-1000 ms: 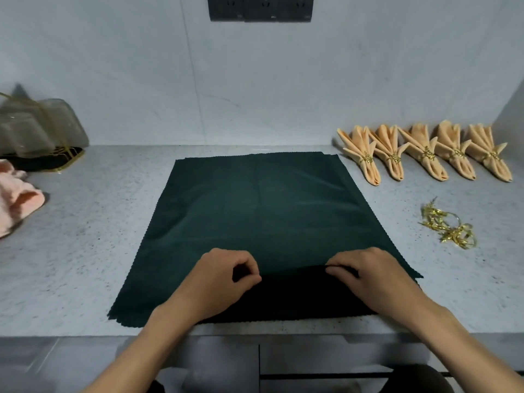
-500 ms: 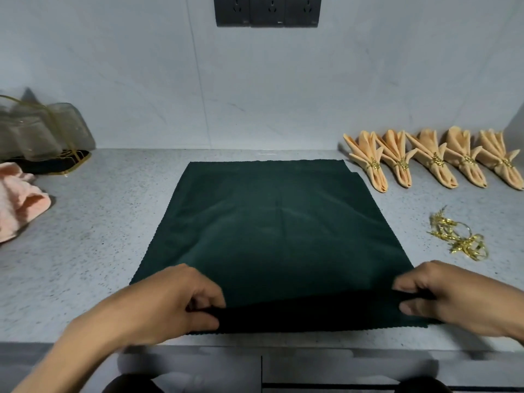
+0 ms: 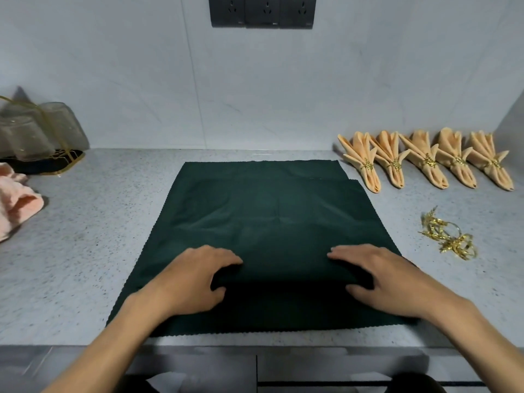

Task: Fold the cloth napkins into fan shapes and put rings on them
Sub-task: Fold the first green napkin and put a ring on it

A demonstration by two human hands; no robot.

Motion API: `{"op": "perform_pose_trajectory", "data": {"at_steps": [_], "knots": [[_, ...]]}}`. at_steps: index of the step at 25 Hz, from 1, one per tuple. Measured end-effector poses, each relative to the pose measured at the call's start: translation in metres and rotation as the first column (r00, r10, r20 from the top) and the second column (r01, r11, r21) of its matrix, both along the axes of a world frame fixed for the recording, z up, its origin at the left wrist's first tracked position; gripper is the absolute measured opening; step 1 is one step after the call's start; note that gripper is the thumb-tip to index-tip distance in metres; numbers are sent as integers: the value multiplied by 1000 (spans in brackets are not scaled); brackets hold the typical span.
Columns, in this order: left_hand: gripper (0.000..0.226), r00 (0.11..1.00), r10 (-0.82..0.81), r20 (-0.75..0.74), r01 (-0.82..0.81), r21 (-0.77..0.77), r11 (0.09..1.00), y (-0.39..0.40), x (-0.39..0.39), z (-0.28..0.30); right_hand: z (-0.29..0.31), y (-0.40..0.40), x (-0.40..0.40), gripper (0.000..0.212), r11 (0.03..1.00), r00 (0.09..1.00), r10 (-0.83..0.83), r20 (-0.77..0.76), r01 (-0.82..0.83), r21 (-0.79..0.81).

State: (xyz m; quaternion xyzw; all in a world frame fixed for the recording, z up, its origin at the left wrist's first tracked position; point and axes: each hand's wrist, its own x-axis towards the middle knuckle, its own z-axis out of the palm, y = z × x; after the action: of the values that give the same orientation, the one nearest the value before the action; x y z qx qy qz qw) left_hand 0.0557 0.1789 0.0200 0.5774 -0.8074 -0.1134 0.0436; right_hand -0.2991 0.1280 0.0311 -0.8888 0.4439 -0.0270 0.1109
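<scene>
Napkin (image 3: 263, 222), dark green, lies spread flat on the speckled grey table (image 3: 85, 251), its near strip folded into a raised pleat by the table's front edge. Both hands work that pleat: the left hand (image 3: 195, 282) lies over the fold's left part, fingers curled on top and thumb tucked beneath, pinching the cloth; the right hand (image 3: 388, 279) does the same on the right part, fingers stretched inward over the ridge and thumb under it. Beyond the green napkin's far right corner, five peach fan napkins (image 3: 425, 163) stand in a row, each with a gold ring. Loose gold rings (image 3: 448, 236) lie just right of the green napkin. A pink cloth (image 3: 17, 199) sits well to its left.
</scene>
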Motion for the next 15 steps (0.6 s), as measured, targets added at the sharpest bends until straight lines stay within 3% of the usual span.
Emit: {"op": "perform_pose_trajectory", "data": {"at_steps": [2, 4, 7, 11, 13, 15], "knots": [[57, 998, 66, 25, -65, -20, 998, 0, -2, -8, -12, 0, 4, 55, 999, 1000, -4, 1, 4, -34], [49, 980, 128, 151, -115, -88, 989, -4, -9, -2, -14, -3, 9, 39, 994, 999, -26, -29, 22, -111], [39, 972, 23, 234, -12, -50, 999, 14, -12, 13, -5, 6, 4, 32, 991, 990, -9, -142, -9, -130], [31, 997, -83, 10, 78, 232, 970, 44, -14, 30, 18, 30, -7, 39, 989, 957, 72, -280, -33, 141], [43, 990, -21, -137, 69, 352, 933, 33, 0, 23, 27, 22, 1, 41, 961, 980, 72, -187, -18, 275], [56, 996, -12, -93, 38, 288, 957, 12, 21, 8, 22, -1, 11, 36, 978, 995, 50, -88, -31, 205]]}}
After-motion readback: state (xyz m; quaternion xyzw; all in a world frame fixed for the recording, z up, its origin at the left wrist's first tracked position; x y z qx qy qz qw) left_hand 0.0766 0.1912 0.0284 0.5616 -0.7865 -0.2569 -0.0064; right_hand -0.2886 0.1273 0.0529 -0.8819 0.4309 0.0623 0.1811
